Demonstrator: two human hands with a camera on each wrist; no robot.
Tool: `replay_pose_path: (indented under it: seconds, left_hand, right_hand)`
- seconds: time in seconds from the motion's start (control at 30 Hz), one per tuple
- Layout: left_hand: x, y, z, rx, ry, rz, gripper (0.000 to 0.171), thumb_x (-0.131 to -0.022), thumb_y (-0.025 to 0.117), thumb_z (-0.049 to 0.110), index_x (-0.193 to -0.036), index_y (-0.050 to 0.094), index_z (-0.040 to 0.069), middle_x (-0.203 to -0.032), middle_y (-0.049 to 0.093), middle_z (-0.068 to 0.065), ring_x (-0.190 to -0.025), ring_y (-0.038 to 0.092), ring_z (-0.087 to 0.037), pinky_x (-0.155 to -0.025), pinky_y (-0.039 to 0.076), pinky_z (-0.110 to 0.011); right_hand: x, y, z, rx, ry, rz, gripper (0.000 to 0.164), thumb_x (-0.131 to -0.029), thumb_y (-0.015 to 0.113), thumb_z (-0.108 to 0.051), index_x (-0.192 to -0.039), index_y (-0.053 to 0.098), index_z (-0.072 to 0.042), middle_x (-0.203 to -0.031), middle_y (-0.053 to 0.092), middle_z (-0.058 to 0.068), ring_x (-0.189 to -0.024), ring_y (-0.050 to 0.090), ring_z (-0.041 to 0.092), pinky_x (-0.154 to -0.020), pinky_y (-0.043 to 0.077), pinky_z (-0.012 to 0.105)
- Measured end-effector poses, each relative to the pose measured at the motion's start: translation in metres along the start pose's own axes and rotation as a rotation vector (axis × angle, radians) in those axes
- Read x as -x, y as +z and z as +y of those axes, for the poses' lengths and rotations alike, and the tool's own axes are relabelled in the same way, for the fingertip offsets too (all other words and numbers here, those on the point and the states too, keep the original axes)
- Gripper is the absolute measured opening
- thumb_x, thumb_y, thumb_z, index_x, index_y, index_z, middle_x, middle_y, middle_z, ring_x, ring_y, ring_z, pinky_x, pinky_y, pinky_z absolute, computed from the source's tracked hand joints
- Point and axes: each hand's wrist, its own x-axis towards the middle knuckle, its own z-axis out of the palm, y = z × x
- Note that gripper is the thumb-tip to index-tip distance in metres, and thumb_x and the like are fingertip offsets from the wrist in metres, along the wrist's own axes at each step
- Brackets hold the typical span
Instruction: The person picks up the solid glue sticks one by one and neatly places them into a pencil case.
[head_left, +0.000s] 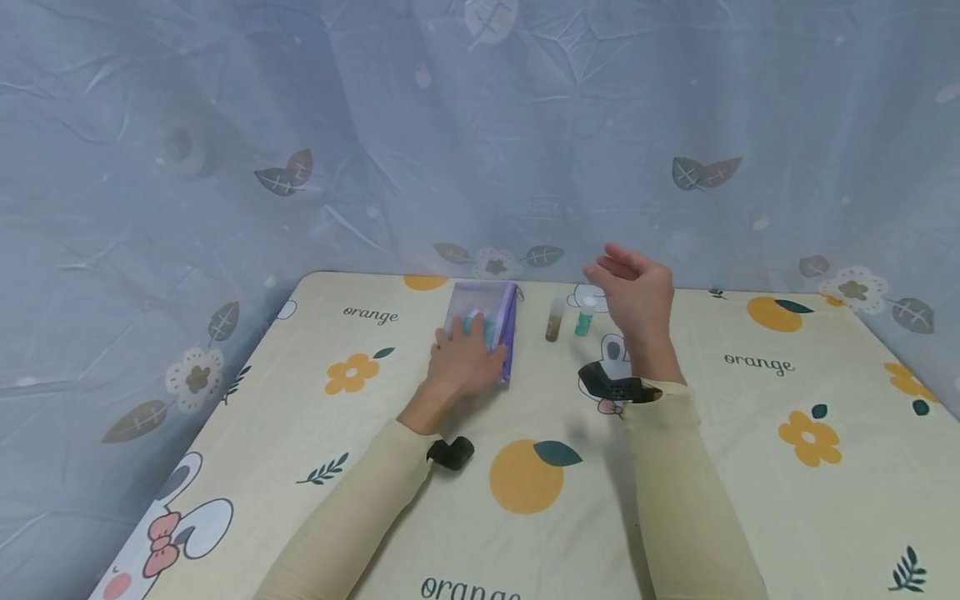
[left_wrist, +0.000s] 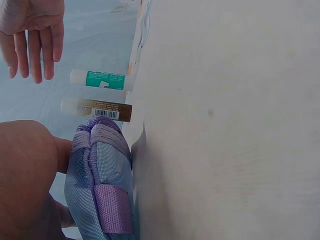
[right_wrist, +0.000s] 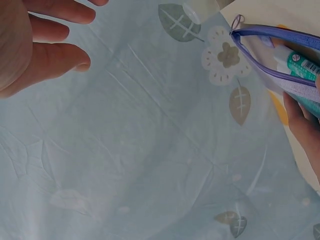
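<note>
My left hand [head_left: 465, 365] rests on a purple-edged mesh zipper pouch [head_left: 480, 292], fingers spread over it and thumb near its right edge. The pouch lies on the table with its zipper [right_wrist: 280, 31] undone along one side. Inside it shows a teal-labelled glue stick [right_wrist: 300, 64]. To the pouch's right, a brown glue stick [head_left: 552, 323] and a green glue stick [head_left: 584, 318] stand upright, both with pale caps. My right hand [head_left: 637, 296] is raised in the air right of the green glue stick, fingers extended, holding nothing.
The table wears a cream cloth [head_left: 427, 517] printed with oranges, flowers and rabbits. Behind it hangs a pale blue curtain [head_left: 480, 167] with leaf prints, close to the table's back edge. A black wrist strap [head_left: 615, 385] sits on my right sleeve.
</note>
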Motion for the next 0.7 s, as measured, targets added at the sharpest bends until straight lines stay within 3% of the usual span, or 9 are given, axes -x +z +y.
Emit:
replay_pose_path:
  seconds: [0.3,0.7]
  left_hand:
    - [0.001,0.0,0.001,0.008,0.004,0.005,0.077,-0.105,0.047,0.044,-0.169,0.023,0.009,-0.173,0.022,-0.026,-0.151,0.031,-0.052,-0.123,0.028,-0.066]
    - [-0.001,0.001,-0.001,0.012,0.001,0.0,0.077,-0.105,0.046,0.044,-0.169,0.023,0.009,-0.174,0.02,-0.026,-0.153,0.028,-0.053,-0.125,0.026,-0.066]
  right_hand:
    - [-0.005,-0.002,0.013,0.007,0.053,-0.066,0.057,-0.1,0.075,-0.022,-0.154,0.057,-0.017,-0.153,0.062,0.009,-0.145,0.056,0.023,-0.124,0.04,0.044]
    - [-0.01,0.002,0.025,0.057,0.13,-0.108,0.06,-0.098,0.076,-0.015,-0.154,0.056,-0.012,-0.153,0.062,0.013,-0.147,0.054,0.027,-0.125,0.04,0.045]
